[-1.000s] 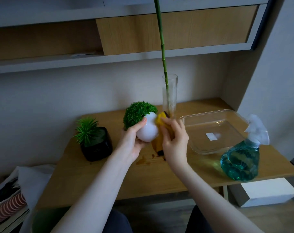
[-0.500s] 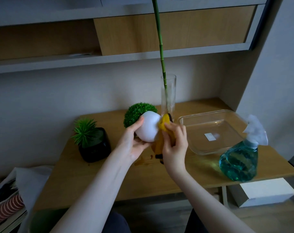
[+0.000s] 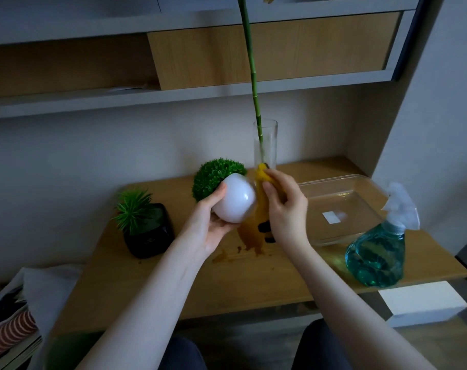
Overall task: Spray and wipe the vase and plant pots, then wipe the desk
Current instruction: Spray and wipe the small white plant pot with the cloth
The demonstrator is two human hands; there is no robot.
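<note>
This is a home study nook. A small wooden table (image 3: 253, 276) fits into an alcove between plain walls, with a built-in shelf unit (image 3: 267, 52) of grey frames and wood panels above the hands. Decorative plants mark it as lived-in: a tall glass vase (image 3: 266, 145) with a green stem just behind the hands, and a black pot (image 3: 149, 233) to their left. Far left and below, books and a striped item (image 3: 8, 332) lie stacked beside the table.
</note>
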